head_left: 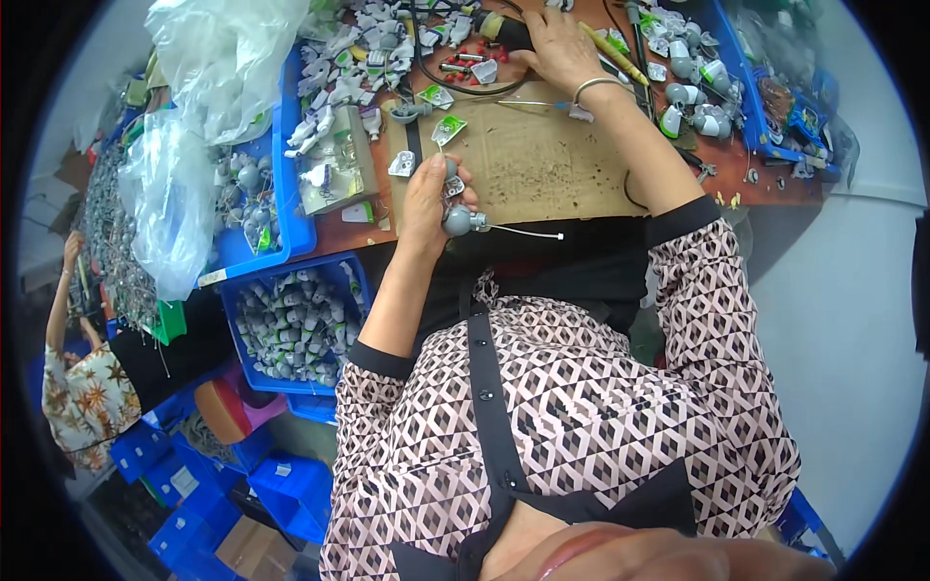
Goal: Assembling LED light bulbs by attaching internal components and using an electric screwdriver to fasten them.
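My left hand (423,208) is closed around small grey ball-shaped parts with white shell pieces, one grey ball (456,222) showing below the fingers. From it a thin white cable (528,232) with a small plug sticks out to the right. My right hand (562,53) reaches to the far side of the table, fingers stretched and apart beside a black handle-like object (509,34). Close to its thumb lie small red parts (472,63). A thin screwdriver-like tool (535,103) rests below that hand, on a brown cardboard sheet (552,174). Green-and-white shell pieces (449,129) lie near my left hand.
Piles of white and purple shells (334,73) lie at the far left, grey balls (712,118) at the far right. A blue bin (228,290) of grey parts stands lower left. Clear plastic bags (170,213) cover a blue tray. Another person's arm (60,300) shows at left.
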The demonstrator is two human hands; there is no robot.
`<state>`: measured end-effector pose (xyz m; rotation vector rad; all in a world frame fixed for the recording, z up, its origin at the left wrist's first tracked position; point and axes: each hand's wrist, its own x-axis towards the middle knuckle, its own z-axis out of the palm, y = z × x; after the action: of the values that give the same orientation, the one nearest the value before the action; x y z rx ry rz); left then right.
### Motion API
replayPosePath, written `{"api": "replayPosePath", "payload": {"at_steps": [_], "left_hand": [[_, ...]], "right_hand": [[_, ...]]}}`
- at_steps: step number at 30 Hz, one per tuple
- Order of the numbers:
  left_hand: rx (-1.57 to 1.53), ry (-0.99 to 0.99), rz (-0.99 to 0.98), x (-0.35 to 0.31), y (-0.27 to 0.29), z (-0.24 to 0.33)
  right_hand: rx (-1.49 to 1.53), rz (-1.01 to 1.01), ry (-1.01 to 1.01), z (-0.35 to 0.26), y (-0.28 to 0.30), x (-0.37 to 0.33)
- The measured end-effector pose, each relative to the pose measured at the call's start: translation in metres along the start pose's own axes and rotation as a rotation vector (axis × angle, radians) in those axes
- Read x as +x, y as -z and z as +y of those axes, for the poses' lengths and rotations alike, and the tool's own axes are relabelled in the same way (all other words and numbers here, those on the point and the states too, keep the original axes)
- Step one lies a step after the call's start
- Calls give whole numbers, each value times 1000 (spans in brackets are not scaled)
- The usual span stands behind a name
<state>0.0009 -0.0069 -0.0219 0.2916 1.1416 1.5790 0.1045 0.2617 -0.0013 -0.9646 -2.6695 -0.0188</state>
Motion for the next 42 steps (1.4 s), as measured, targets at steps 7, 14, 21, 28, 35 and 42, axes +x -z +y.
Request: {"api": "replayPosePath", "payload": {"at_steps": [7, 14, 21, 28, 35, 42], "left_hand": [[6, 4, 7, -3, 5, 0], [13, -9, 39, -5, 19, 0], [24, -29, 44, -4, 10, 3], [-1, -65, 70, -6, 3, 0], [24, -145, 69, 2, 4, -1], [-12, -152, 20, 5, 2, -3]], "right_hand": [[145, 190, 155, 3, 6, 13], [1089, -106, 52, -48, 115, 19], [926, 626, 106, -59, 68, 1], [1642, 506, 38, -76, 51, -9], [1665, 440, -123, -125, 111, -29], [1679, 458, 23, -137, 90, -31]]}}
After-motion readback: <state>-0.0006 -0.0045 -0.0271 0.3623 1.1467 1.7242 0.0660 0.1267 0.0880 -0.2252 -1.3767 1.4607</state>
